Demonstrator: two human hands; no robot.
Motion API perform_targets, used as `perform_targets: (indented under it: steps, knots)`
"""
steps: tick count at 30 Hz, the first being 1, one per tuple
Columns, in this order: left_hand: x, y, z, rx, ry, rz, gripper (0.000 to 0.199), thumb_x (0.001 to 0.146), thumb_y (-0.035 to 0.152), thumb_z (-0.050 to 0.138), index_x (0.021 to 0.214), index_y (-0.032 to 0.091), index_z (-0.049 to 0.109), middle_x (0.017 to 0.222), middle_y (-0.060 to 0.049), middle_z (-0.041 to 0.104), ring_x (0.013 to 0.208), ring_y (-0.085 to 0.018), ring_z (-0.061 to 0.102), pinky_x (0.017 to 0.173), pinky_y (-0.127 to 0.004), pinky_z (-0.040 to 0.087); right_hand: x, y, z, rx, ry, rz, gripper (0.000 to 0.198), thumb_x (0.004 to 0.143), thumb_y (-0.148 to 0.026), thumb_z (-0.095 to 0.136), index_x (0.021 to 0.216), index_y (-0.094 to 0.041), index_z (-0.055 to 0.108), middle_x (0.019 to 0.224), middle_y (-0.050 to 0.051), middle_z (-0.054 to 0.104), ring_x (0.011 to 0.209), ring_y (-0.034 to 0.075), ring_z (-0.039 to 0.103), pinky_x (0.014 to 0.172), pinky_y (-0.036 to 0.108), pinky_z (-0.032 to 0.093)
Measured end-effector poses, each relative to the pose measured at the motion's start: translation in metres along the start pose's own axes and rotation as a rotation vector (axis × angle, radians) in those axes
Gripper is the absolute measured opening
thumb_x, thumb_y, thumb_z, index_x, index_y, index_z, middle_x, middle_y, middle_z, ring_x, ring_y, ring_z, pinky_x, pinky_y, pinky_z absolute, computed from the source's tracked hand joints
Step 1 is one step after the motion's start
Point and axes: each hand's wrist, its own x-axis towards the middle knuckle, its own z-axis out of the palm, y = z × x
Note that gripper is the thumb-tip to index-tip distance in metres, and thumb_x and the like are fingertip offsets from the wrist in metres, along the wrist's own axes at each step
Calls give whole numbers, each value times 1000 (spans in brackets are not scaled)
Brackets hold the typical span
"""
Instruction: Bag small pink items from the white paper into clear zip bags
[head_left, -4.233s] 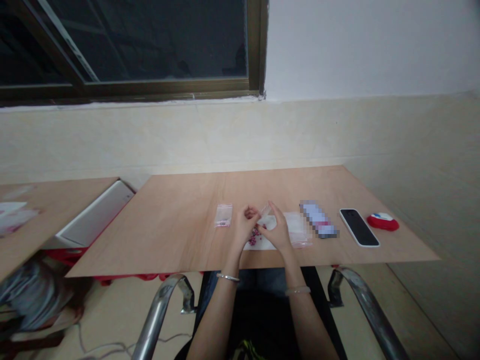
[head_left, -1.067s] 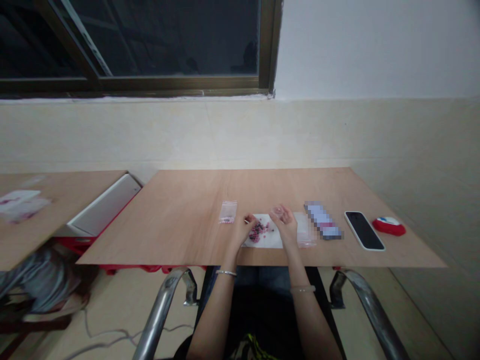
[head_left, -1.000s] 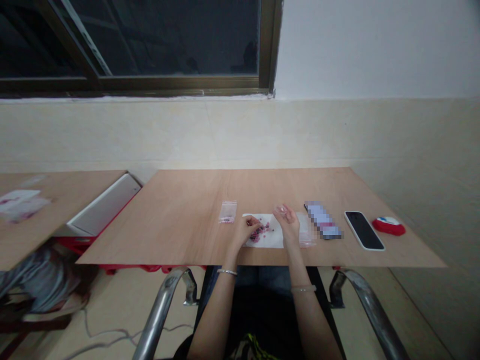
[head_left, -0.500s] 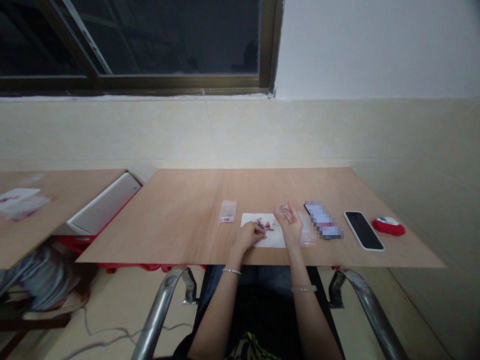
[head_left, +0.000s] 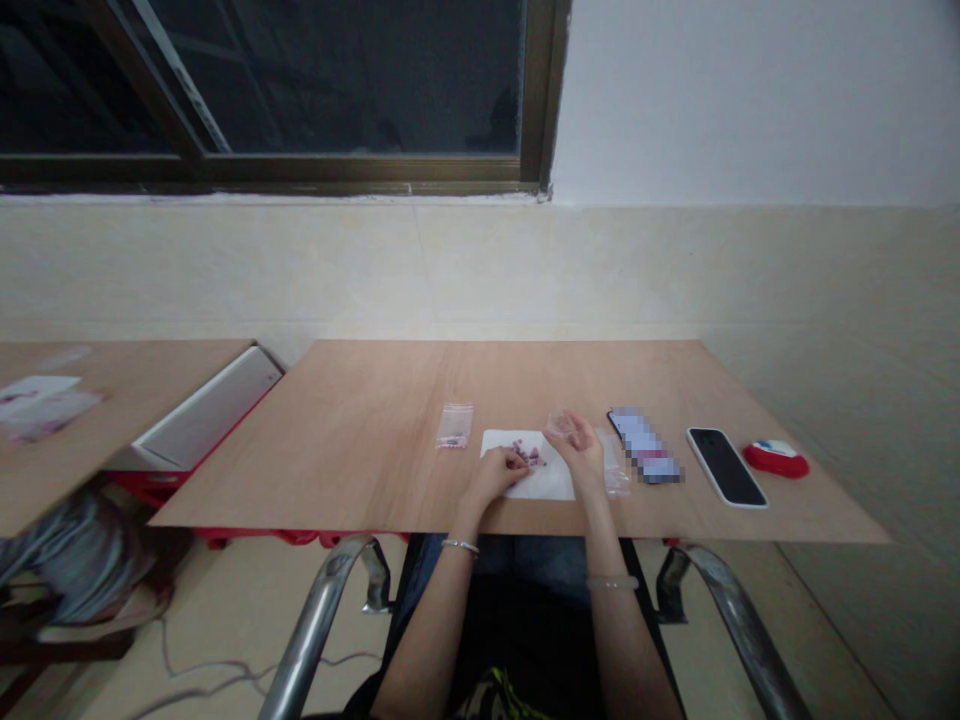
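Observation:
On a white sheet [head_left: 544, 485] lies a loose pile of small pink and dark bead-like pieces [head_left: 531, 455]. My left hand [head_left: 496, 473] rests at the sheet's left side, fingers curled and pinched together at the edge of the pile. Whatever its fingertips hold is too small to make out. My right hand [head_left: 585, 455] is raised over the right side of the sheet, closed on a small clear plastic container [head_left: 559, 424]. A clear plastic bag [head_left: 616, 470] lies flat just beyond that hand.
Left of the sheet is a small zip bag [head_left: 454, 428] with bits inside. To the right lie a phone with a blurred screen [head_left: 645, 445], a white-edged phone [head_left: 727, 467] and a red object [head_left: 777, 460]. Another table [head_left: 150, 400] stands at left, a person's leg beneath it.
My right hand has tilted the clear container slightly and shifted a little left. My left hand stays by the pile with small finger movement. The whole view has shifted slightly.

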Motion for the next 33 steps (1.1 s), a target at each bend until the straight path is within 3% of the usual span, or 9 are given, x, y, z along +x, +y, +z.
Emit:
perform_targets:
  steps: [3,6,12,14,22,29,31,33]
  knots:
    - [-2,6,-3,-76,19,-6,29,69,38,63,64,9,66,56,-2,59,47,-9,46,45,-20,33,-2,-2,0,-98,-1,-43,61,58,-38,75,110,-16,54,118,14,57,108,26,54,98,46,38]
    - [-5,18,-12,-155,44,-5,32,72,40,60,65,9,65,52,-2,57,45,-9,47,45,-20,35,-4,-4,-1,-111,-115,-56,59,61,-37,74,112,-17,53,114,12,59,107,25,55,97,45,38]
    - [-7,49,-36,-127,369,113,24,68,35,66,72,12,69,68,-6,66,60,-13,56,55,-23,42,-8,-7,1,-219,-225,-87,62,57,-38,76,111,-17,55,112,11,59,106,25,54,94,42,42]
    - [-8,59,-40,-141,425,149,25,67,37,67,73,13,69,70,-6,67,61,-13,56,55,-23,42,-11,-10,3,-240,-270,-90,60,57,-37,76,110,-17,55,111,10,59,106,24,54,94,40,42]
    - [-14,74,-42,-63,314,258,22,73,34,63,81,15,70,76,-5,68,68,-14,58,62,-24,42,-20,-20,14,-204,-448,-47,55,59,-39,74,107,-20,58,109,9,61,104,23,56,89,38,44]
    - [-10,64,-48,-85,472,163,20,76,31,57,79,13,66,74,-4,64,66,-13,56,60,-24,42,-17,-15,10,-215,-375,-14,54,61,-40,73,107,-20,57,111,10,60,102,24,56,88,39,43]
    - [-9,57,-50,-49,422,102,14,75,26,58,73,13,63,71,-4,63,66,-13,56,60,-24,42,-15,-15,9,-222,-343,-20,54,61,-40,73,108,-19,56,112,10,60,103,24,56,90,41,42]
    - [-11,47,-50,22,280,2,8,71,19,61,69,12,62,69,-3,62,65,-13,56,60,-23,42,-14,-16,8,-221,-311,-30,57,60,-40,74,110,-18,55,113,11,60,104,25,56,92,41,41]
